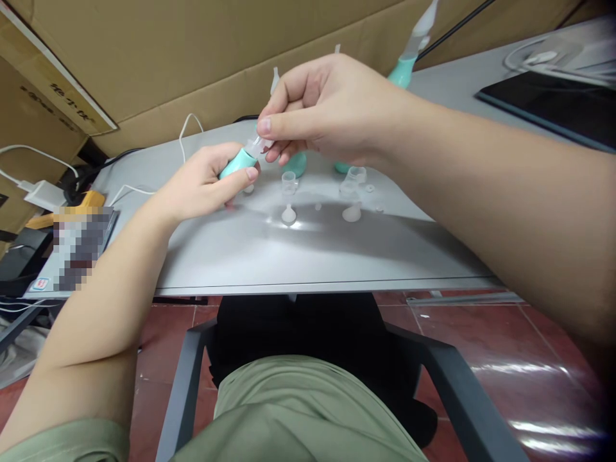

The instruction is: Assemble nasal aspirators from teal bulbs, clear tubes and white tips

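My left hand [202, 183] is wrapped round a teal bulb [237, 165], tilted above the grey table. My right hand [308, 109] pinches a clear plastic piece [260, 146] at the bulb's mouth; its fingers partly hide that piece. Behind my right hand stand another teal bulb [294, 165] and a third one [341, 167], mostly covered. Nearer the front lie a clear cup [289, 182], a white cone-shaped tip [289, 214], a second tip [351, 212] and a clear cup [357, 174] with small round pieces beside them.
An upright teal bulb with a long tip [403, 69] stands at the back right. A black flat device [553, 102] lies at the far right. White cables and a charger [47, 195] are at left. Cardboard [183, 58] rises behind the table [231, 256].
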{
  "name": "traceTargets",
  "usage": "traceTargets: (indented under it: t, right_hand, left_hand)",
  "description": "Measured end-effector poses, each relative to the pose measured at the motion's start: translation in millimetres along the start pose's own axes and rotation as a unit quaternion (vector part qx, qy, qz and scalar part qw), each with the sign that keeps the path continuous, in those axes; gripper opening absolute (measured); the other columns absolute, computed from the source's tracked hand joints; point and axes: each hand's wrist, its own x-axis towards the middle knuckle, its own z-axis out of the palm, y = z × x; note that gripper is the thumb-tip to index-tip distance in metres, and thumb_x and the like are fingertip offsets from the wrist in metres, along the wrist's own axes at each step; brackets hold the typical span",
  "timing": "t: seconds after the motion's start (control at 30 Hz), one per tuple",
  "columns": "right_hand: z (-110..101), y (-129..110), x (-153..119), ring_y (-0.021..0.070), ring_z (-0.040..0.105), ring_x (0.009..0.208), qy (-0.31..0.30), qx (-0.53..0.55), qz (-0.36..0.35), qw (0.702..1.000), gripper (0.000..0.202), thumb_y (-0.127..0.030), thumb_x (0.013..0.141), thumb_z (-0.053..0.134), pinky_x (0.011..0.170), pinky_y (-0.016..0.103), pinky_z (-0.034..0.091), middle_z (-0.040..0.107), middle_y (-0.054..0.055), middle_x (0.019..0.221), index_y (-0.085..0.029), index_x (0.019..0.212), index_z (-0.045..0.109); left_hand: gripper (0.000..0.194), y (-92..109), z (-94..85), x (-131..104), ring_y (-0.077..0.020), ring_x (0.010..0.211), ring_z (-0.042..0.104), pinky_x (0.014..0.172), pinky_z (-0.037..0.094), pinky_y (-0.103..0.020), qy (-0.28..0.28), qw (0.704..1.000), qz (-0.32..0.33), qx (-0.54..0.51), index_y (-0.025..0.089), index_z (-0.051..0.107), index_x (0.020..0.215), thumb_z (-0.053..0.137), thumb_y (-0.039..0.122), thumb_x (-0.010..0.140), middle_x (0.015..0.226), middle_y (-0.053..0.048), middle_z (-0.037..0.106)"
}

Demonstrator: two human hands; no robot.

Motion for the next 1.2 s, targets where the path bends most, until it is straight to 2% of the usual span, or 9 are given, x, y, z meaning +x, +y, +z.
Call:
traceTargets:
  t: [0.13, 0.23, 0.33, 0.5, 0.57, 0.8, 0.93, 1.07, 1.2]
  right_hand:
    - [0.5, 4.5, 4.1, 0.0108, 0.082, 0.063, -0.002, 0.003, -0.001, 1.000, 0.041, 0.007, 0.121, 0.084, 0.059, 0.020, 0.070, 0.081, 0.001, 0.071, -0.012, 0.085, 0.078]
    - [1.4, 4.7, 3.6, 0.0096, 0.082, 0.063, -0.004, -0.005, 0.002, 1.000, 0.043, 0.011, 0.121, 0.081, 0.061, 0.019, 0.070, 0.082, 0.001, 0.072, -0.012, 0.085, 0.077]
    - [2.7, 1.3, 0.0, 0.0084, 0.078, 0.059, -0.008, -0.026, 0.004, 1.000, 0.046, 0.014, 0.120, 0.080, 0.058, 0.017, 0.067, 0.080, 0.001, 0.068, -0.012, 0.082, 0.076]
    - [4.3, -3.9, -4.6, 0.0073, 0.076, 0.058, -0.010, -0.064, -0.002, 0.998, 0.046, 0.016, 0.115, 0.085, 0.057, 0.015, 0.064, 0.081, 0.000, 0.068, -0.013, 0.081, 0.076]
    - [5.0, -2.9, -4.7, 0.0075, 0.076, 0.059, -0.009, -0.073, -0.003, 0.997, 0.048, 0.016, 0.115, 0.086, 0.057, 0.016, 0.063, 0.082, 0.001, 0.070, -0.014, 0.080, 0.075]
    - [7.2, 7.3, -2.8, 0.0107, 0.081, 0.073, -0.009, -0.097, -0.046, 0.994, 0.047, 0.008, 0.111, 0.098, 0.063, 0.018, 0.060, 0.084, 0.000, 0.080, -0.021, 0.082, 0.074]
    - [9.4, 8.7, -5.9, 0.0121, 0.082, 0.078, 0.012, -0.116, -0.072, 0.991, 0.050, 0.013, 0.109, 0.093, 0.068, 0.022, 0.060, 0.084, -0.001, 0.084, -0.023, 0.082, 0.070]
    - [8.1, 11.5, -8.3, 0.0153, 0.084, 0.085, 0.012, -0.129, -0.079, 0.989, 0.049, 0.006, 0.107, 0.098, 0.075, 0.027, 0.064, 0.084, 0.000, 0.091, -0.026, 0.082, 0.070]
    - [5.0, 20.7, -6.1, 0.0216, 0.089, 0.094, 0.011, -0.137, -0.106, 0.985, 0.045, -0.006, 0.102, 0.107, 0.084, 0.033, 0.070, 0.086, 0.001, 0.095, -0.029, 0.085, 0.071]
  left_hand:
    - [0.054, -4.4, 3.8, 0.9, -0.0173, 0.067, 0.074, 0.061, 0.068, -0.032, -0.011, 0.999, 0.006, -0.040, 0.025, 0.074, 0.101, 0.090, 0.075, 0.111, 0.095, -0.004, 0.077]
    - [0.047, -3.6, 4.4, 1.7, -0.0161, 0.063, 0.064, 0.054, 0.054, -0.030, -0.018, 1.000, 0.006, -0.015, 0.025, 0.076, 0.100, 0.085, 0.069, 0.114, 0.088, -0.003, 0.072]
    - [0.040, -0.8, 3.4, 1.9, -0.0175, 0.068, 0.057, 0.056, 0.042, -0.032, 0.001, 1.000, 0.017, 0.015, 0.024, 0.079, 0.096, 0.080, 0.059, 0.116, 0.084, -0.004, 0.069]
    - [0.034, 6.1, 2.2, 1.2, -0.0195, 0.071, 0.055, 0.063, 0.038, -0.036, 0.006, 1.000, 0.017, 0.023, 0.024, 0.079, 0.093, 0.078, 0.052, 0.113, 0.075, -0.002, 0.062]
    - [0.033, 7.0, 2.5, 0.8, -0.0196, 0.071, 0.055, 0.064, 0.039, -0.037, 0.007, 1.000, 0.007, 0.029, 0.024, 0.078, 0.092, 0.078, 0.051, 0.111, 0.076, -0.003, 0.063]
    - [0.042, 0.8, 5.1, 1.7, -0.0175, 0.067, 0.058, 0.061, 0.046, -0.034, 0.015, 0.999, -0.029, 0.029, 0.023, 0.080, 0.096, 0.078, 0.060, 0.116, 0.087, -0.007, 0.076]
    - [0.060, 0.8, 4.9, 2.7, -0.0162, 0.067, 0.063, 0.061, 0.051, -0.032, 0.012, 0.999, -0.041, 0.033, 0.022, 0.083, 0.105, 0.080, 0.080, 0.118, 0.097, -0.009, 0.082]
    - [0.075, 1.0, 5.6, 2.6, -0.0172, 0.070, 0.064, 0.059, 0.053, -0.031, 0.015, 0.999, -0.036, 0.028, 0.023, 0.082, 0.106, 0.080, 0.098, 0.113, 0.099, -0.009, 0.084]
    - [0.074, 0.7, 6.2, 2.2, -0.0177, 0.071, 0.066, 0.060, 0.055, -0.031, 0.019, 0.998, -0.051, 0.021, 0.023, 0.080, 0.103, 0.082, 0.096, 0.112, 0.099, -0.009, 0.082]
